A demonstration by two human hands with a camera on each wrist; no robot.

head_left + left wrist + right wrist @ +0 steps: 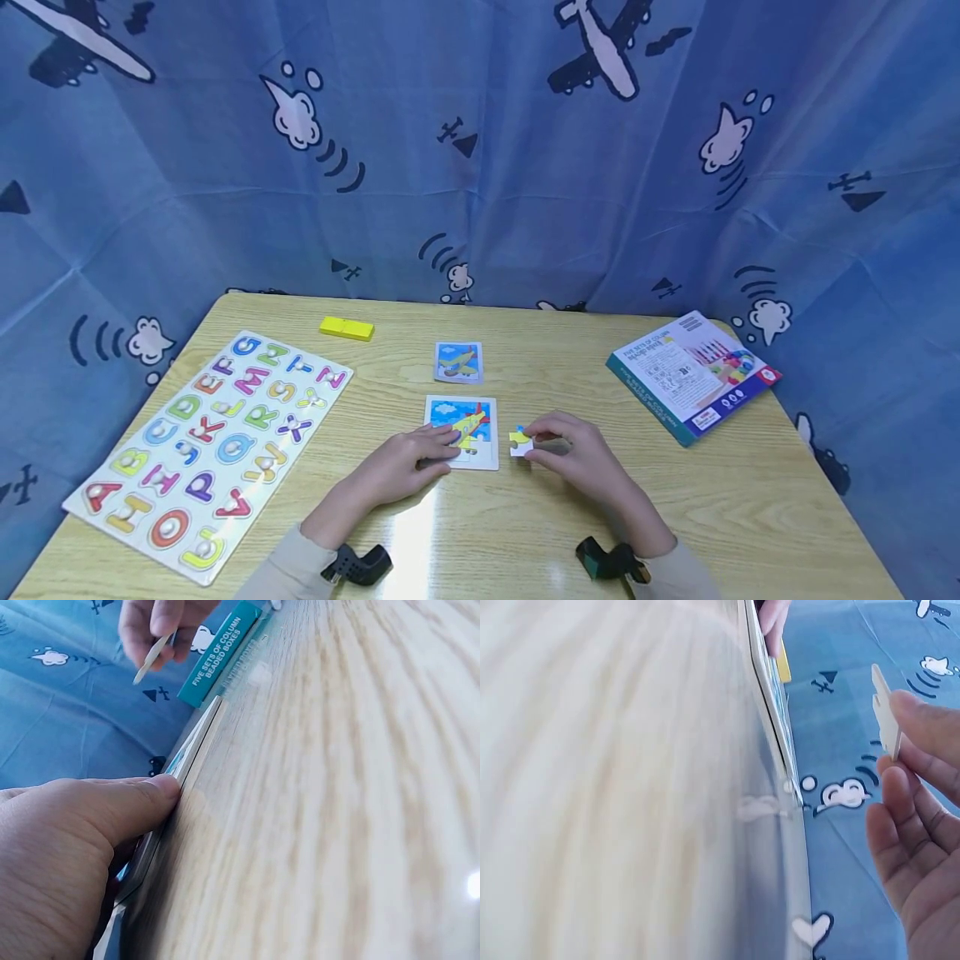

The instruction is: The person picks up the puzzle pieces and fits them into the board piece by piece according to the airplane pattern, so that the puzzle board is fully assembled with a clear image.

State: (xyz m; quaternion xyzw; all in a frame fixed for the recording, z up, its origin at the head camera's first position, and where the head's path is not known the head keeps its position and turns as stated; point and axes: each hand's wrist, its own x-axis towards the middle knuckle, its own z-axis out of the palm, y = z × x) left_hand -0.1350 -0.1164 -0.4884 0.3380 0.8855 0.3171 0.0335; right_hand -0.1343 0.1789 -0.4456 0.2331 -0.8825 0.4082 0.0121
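Note:
A puzzle piece [519,448], partly yellow and white, is pinched between the thumb and fingers of my right hand [576,454]. In the right wrist view this piece [886,716] appears edge-on, held above the table. Just left of it lies a white-framed jigsaw puzzle [494,454] with a yellow and red plane on blue sky. My left hand [405,460] rests on the puzzle's left side, fingers spread over the picture and hiding part of it. The left wrist view has the thumb [142,801] against the board's edge. Behind the puzzle lies a small matching plane picture [459,362].
A white alphabet board [279,417] with colourful letters covers the table's left side. Near the back edge sits a yellow block [347,328]. A boxed set [693,375] lies at the right. Blue curtain with plane prints [510,217] hangs behind the table.

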